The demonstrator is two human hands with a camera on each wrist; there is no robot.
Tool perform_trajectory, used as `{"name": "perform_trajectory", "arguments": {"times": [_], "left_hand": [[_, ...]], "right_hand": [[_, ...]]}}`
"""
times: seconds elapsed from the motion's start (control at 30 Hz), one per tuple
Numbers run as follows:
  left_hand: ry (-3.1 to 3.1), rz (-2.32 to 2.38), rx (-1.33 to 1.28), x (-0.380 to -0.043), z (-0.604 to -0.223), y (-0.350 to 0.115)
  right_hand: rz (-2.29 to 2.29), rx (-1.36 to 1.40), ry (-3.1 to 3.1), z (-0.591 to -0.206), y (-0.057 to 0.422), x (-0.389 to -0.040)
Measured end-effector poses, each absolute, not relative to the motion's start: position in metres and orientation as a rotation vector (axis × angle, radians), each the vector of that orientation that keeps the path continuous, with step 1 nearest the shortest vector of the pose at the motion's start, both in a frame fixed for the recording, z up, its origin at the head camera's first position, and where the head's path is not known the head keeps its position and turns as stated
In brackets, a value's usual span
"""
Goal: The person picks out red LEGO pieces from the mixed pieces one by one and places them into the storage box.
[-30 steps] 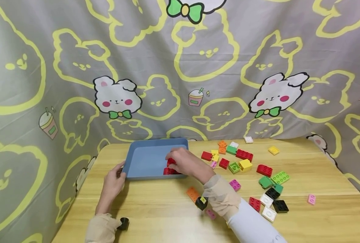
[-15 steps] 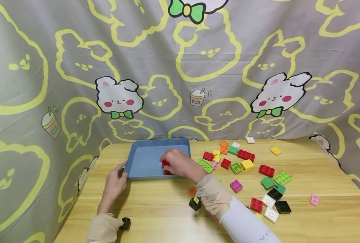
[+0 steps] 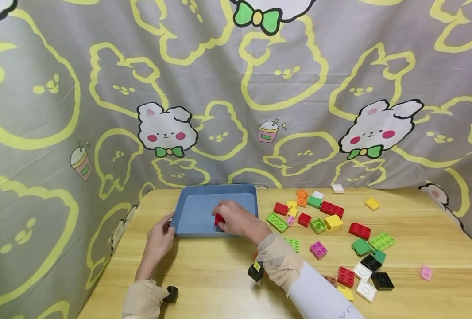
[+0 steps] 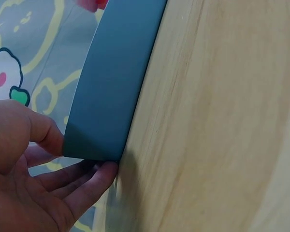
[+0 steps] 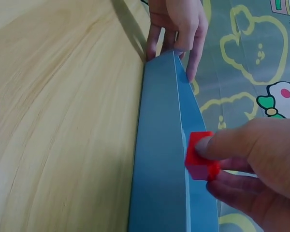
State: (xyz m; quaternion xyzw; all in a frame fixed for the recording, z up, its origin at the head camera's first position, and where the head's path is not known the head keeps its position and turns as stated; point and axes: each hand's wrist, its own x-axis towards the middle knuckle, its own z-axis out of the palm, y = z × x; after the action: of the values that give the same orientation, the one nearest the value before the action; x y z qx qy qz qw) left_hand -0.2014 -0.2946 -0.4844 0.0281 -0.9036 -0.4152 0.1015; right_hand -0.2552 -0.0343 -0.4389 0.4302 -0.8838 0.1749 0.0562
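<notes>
A blue tray (image 3: 196, 212) stands at the back left of the wooden table. At its front left corner my left hand (image 3: 159, 239) grips the tray; the left wrist view shows the thumb side at the rim and the other fingers against the wall (image 4: 111, 82) near its lower edge. My right hand (image 3: 236, 219) reaches over the front right part of the tray. Between thumb and fingers it pinches a red toy brick (image 5: 198, 157), which overlaps the inner side of the near wall in the right wrist view. The hand hides the tray floor beneath it.
Loose bricks lie scattered on the right, among them a light green one (image 3: 277, 222), a magenta one (image 3: 318, 250), a red one (image 3: 345, 276) and a black one (image 3: 382, 281). A patterned grey curtain (image 3: 299, 88) hangs behind the table.
The head view has turned slightly left. My right hand has moved left across the tray with the red brick, uncovering light green bricks behind the arm. My left hand stays at the corner.
</notes>
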Motion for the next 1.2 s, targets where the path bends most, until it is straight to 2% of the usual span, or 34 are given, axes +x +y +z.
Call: {"name": "perform_trajectory", "arguments": {"times": [0.7,1.2], "left_hand": [[-2.662,-1.248,0.085,-0.201,-0.483,-0.294],[-2.671,-1.246,0.107,-0.201,-0.481,-0.292]], "right_hand": [[0.557,1.330,-2.883,-0.446,-0.057,-0.260],[0.647,1.340,-2.825,-0.446,-0.043,-0.260]]}}
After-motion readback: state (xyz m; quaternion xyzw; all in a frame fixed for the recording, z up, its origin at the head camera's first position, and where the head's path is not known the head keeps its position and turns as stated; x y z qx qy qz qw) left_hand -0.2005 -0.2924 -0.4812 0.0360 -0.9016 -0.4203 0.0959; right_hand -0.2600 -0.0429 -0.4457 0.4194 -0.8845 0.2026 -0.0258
